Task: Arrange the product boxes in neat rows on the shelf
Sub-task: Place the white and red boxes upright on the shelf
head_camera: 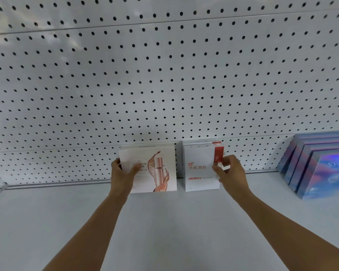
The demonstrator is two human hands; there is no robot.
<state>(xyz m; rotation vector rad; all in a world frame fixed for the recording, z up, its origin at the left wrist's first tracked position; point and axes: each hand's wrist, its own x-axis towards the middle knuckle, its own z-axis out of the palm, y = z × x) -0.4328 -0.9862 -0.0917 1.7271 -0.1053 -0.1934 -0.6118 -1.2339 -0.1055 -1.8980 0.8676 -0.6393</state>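
Shelf [164, 222]: pale grey, flat, backed by a white pegboard panel [164, 75] with rows of dark holes.

Item 1. White box with rose-gold bottle artwork [155, 169]: upright at the shelf's back edge, a little left of centre, face forward, against the pegboard. The left hand [121, 173] grips its left edge, thumb across the front face and the other fingers [116, 162] wrapped behind; hand closed on the box.

Item 2. White box with red side band and red Chinese lettering [201, 167]: upright at the back edge, just right of item 1, a narrow gap between the two. At least one more like box stands directly behind it. The right hand [231, 173] pinches its right edge, thumb on the front face and fingertips at the red band; hand closed on the box.

Item 3. Row of iridescent blue-purple boxes [317, 169]: four upright, packed face to back, running from the back edge toward the front at the shelf's right end, well apart from item 2. Partly cut off by the picture's right edge.

Both forearms reach in from the front edge.
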